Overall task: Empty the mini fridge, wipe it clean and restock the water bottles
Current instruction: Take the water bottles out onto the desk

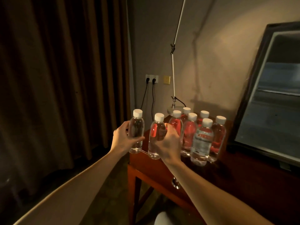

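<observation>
My left grip (125, 137) was wrapped around one clear water bottle (136, 133), held upright just off the counter's (162, 172) left edge. My right grip (168, 143) was clasped around a second bottle (157, 135), upright at the counter's near corner; whether its base touched the wood, I could not tell. Six more capped bottles (202, 142) stood clustered on the counter just beside my right grip, near a dark framed screen (276, 98).

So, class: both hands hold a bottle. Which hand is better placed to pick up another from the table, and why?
Right, probably. The right hand, gripping a bottle, sits beside the standing bottles on the table. The left hand holds its bottle out past the table edge.
</observation>
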{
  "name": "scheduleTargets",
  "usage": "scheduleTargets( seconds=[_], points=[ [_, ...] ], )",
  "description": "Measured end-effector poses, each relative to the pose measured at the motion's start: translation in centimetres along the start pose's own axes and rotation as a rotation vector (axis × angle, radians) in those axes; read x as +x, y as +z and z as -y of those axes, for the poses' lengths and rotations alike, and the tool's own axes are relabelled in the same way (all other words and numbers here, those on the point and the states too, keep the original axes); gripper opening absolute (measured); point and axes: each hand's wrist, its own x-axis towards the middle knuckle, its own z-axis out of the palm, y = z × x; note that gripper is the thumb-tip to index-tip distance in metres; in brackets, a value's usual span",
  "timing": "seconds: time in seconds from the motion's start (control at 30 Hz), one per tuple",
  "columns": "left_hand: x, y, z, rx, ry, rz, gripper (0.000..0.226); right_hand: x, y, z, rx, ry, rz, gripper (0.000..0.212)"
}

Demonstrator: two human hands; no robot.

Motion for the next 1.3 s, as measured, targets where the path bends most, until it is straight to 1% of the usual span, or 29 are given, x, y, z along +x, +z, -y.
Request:
scheduleTargets(
  seconds=[0.07,0.2,0.27,0.37,0.5,0.57,0.63,0.7,0.73,0.8,0.87,0.93,1.03,1.1,1.2,1.3],
  points=[
    [1.7,1.0,1.3,-0.014,-0.014,0.021,0.076,0.9,1.6,-0.5,-0.004,0.034,-0.006,0.052],
    [4.0,3.5,2.9,-0.062,-0.051,0.048,0.08,2.2,3.5,-1.4,0.002,0.054,-0.025,0.081],
    [4.8,4.4,3.3,-0.07,-0.076,0.058,0.087,2.5,3.8,-1.7,-0.011,0.05,-0.036,0.088],
    [5.3,5.1,3.2,-0.107,-0.074,0.095,0.088,2.8,4.0,-2.0,-0.037,0.035,-0.035,0.085],
    [4.9,5.6,3.0,-0.144,-0.071,0.125,0.08,2.7,4.2,-2.1,-0.011,0.035,-0.017,0.072],
    [4.5,5.7,2.9,-0.156,-0.07,0.134,0.081,2.5,4.2,-1.9,-0.003,0.033,-0.027,0.065],
    [4.0,5.4,2.7,-0.158,-0.074,0.165,0.083,2.3,4.2,-1.8,-0.005,0.04,-0.023,0.062],
    [3.5,4.9,2.6,-0.123,-0.066,0.212,0.082,2.0,3.9,-1.5,-0.011,0.056,-0.006,0.061],
    [3.2,4.6,2.5,-0.094,-0.061,0.236,0.082,1.8,3.8,-1.6,-0.011,0.063,0.005,0.056],
    [2.4,4.0,2.6,-0.033,-0.065,0.259,0.084,1.0,3.1,-1.4,-0.012,0.049,0.026,0.039],
    [1.2,3.4,2.4,0.052,-0.079,0.24,0.088,0.2,2.0,-1.3,-0.026,0.011,0.036,0.031],
    [-0.2,3.0,2.1,0.139,-0.098,0.223,0.088,-0.8,0.8,-1.5,-0.07,-0.026,0.057,0.036],
    [-2.2,2.9,1.2,0.201,-0.067,0.244,0.072,-2.3,-1.6,-1.7,-0.151,-0.058,0.065,0.044],
    [-3.4,3.2,0.1,0.244,-0.028,0.276,0.073,-3.3,-3.7,-2.0,-0.208,-0.053,0.081,0.046],
    [-5.4,4.6,-2.6,0.295,0.041,0.329,0.072,-4.7,-7.3,-2.6,-0.325,-0.015,0.082,0.042],
    [-7.2,6.9,-5.8,0.308,0.133,0.381,0.06,-5.9,-11.1,-3.8,-0.443,0.001,0.073,0.036]
  ],
)
